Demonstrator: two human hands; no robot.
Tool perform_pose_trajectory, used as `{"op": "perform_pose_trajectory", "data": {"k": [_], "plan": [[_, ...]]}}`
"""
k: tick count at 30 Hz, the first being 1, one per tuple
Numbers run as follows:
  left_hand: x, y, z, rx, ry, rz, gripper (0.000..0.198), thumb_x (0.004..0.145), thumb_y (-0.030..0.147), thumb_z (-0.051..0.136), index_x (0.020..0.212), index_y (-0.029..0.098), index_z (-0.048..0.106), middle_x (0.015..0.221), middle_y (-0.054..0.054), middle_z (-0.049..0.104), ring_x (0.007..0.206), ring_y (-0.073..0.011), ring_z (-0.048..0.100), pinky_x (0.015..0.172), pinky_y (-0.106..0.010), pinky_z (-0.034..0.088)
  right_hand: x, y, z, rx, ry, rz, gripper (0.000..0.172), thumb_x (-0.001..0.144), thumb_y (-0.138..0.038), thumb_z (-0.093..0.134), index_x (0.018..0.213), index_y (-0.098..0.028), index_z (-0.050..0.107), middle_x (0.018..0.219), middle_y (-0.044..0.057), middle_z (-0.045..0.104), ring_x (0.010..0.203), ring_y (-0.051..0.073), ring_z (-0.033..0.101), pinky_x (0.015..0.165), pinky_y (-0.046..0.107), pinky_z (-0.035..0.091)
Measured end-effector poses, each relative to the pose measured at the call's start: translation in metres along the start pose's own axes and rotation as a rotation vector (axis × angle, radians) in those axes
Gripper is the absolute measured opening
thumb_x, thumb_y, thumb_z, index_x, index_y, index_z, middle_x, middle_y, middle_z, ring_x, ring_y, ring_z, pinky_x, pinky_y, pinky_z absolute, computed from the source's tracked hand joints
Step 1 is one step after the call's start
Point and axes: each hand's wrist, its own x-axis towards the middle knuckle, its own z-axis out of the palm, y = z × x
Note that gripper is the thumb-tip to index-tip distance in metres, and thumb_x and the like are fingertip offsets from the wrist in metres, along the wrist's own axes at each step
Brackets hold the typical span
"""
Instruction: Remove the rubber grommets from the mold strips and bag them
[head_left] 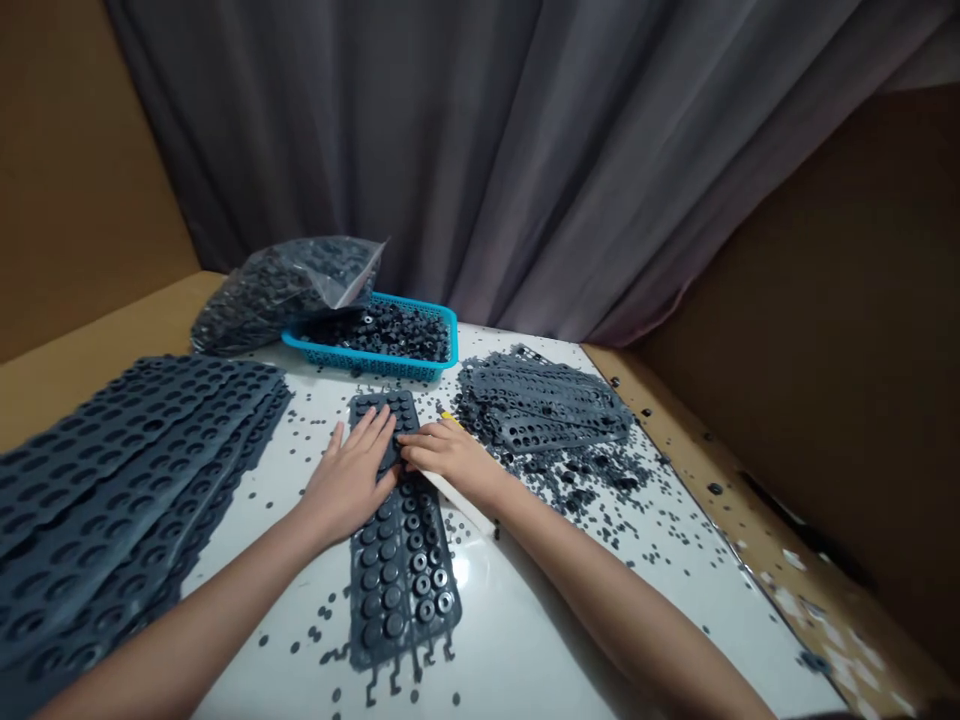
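Centrally, on a glossy white desk (517, 630), lies a long dark-grey rubbery sheet moulded with rows of round studs (392, 600), its near end edged with thin hooked tabs. Small dark discs (263, 640) are scattered around it. Toward the sheet's far end, the person's left hand (351, 480) lies palm down, fingers spread flat and grasping nothing. Close beside it, the right hand (446, 455) touches the sheet's right side with fingers bent and bunched; whether they pinch anything cannot be told. A slim white strip (469, 510) shows beneath the right wrist, and a small yellow piece (447, 415) just past the knuckles. To the left is a stack of similar dark studded sheets (142, 480); to the right, a heap of dark perforated sheets (559, 400) amid loose bits. Farther back, a bright-blue plastic basket (360, 362) holds small black pieces (409, 330), with a bulging clear plastic bag (274, 295) overlapping its left end. Behind hangs a grey-purple pleated curtain (450, 150).
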Motion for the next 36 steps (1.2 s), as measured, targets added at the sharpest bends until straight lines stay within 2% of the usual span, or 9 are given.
{"op": "perform_pose_trajectory", "data": {"k": [5,9,12,15,19,22,28,36], "plan": [[-0.001,0.003,-0.003,0.025,-0.027,-0.010,0.055,0.088,0.034,0.036,0.140,0.016,0.031,0.149,-0.008,0.025,0.137,-0.0262,0.020,0.109,-0.053,0.016,0.006,0.009,0.001,0.002,0.012,-0.022,0.022,0.094,-0.028,0.040,0.100,-0.020,0.060,0.117,0.009,0.063,0.098,0.022,0.055,0.081,0.037,0.042],[-0.001,0.003,-0.003,0.003,-0.038,-0.024,0.057,0.089,0.038,0.033,0.141,0.017,0.028,0.150,-0.008,0.022,0.138,-0.0256,0.017,0.109,-0.053,0.014,0.008,0.021,0.000,0.192,0.168,0.166,0.021,0.093,-0.029,0.042,0.099,-0.020,0.060,0.110,0.010,0.065,0.096,0.022,0.057,0.084,0.037,0.045],[-0.002,0.003,-0.005,-0.014,-0.064,-0.029,0.058,0.090,0.039,0.032,0.143,0.016,0.024,0.150,-0.008,0.019,0.139,-0.0251,0.014,0.109,-0.054,0.012,0.004,0.021,-0.002,0.339,0.284,0.343,0.026,0.094,-0.030,0.038,0.105,-0.017,0.057,0.099,0.011,0.067,0.090,0.021,0.061,0.078,0.035,0.049],[-0.001,0.003,-0.005,-0.024,-0.076,-0.038,0.059,0.090,0.039,0.032,0.143,0.016,0.023,0.151,-0.007,0.018,0.139,-0.0248,0.013,0.109,-0.054,0.012,-0.002,0.014,-0.003,0.614,0.299,0.484,0.024,0.091,-0.035,0.044,0.099,-0.018,0.059,0.094,0.009,0.068,0.083,0.020,0.064,0.072,0.033,0.051],[-0.001,0.003,-0.005,-0.031,-0.073,-0.047,0.059,0.089,0.040,0.033,0.143,0.017,0.023,0.151,-0.005,0.017,0.139,-0.0251,0.012,0.109,-0.054,0.011,-0.008,0.006,-0.002,0.859,0.265,0.535,0.021,0.088,-0.038,0.051,0.091,-0.019,0.061,0.098,0.009,0.069,0.092,0.022,0.065,0.079,0.038,0.052],[-0.001,0.003,-0.004,-0.032,-0.075,-0.041,0.060,0.089,0.039,0.033,0.143,0.018,0.023,0.151,-0.005,0.017,0.139,-0.0255,0.013,0.110,-0.054,0.011,-0.007,0.005,-0.002,0.897,0.265,0.524,0.019,0.087,-0.038,0.053,0.089,-0.020,0.061,0.099,0.009,0.068,0.099,0.024,0.063,0.085,0.040,0.050],[-0.001,0.002,-0.003,-0.040,-0.075,-0.044,0.058,0.089,0.040,0.033,0.143,0.018,0.025,0.151,-0.004,0.016,0.139,-0.0254,0.012,0.109,-0.055,0.012,-0.005,0.008,-0.001,0.826,0.224,0.443,0.016,0.088,-0.034,0.051,0.090,-0.019,0.059,0.102,0.011,0.068,0.102,0.023,0.062,0.085,0.039,0.050],[-0.001,0.004,-0.004,-0.038,-0.061,-0.039,0.058,0.089,0.038,0.035,0.142,0.018,0.026,0.151,-0.005,0.019,0.139,-0.0257,0.014,0.109,-0.055,0.012,-0.005,0.018,-0.005,0.323,-0.001,0.152,0.015,0.090,-0.029,0.049,0.096,-0.018,0.057,0.119,0.014,0.060,0.108,0.024,0.058,0.089,0.041,0.047]]}}
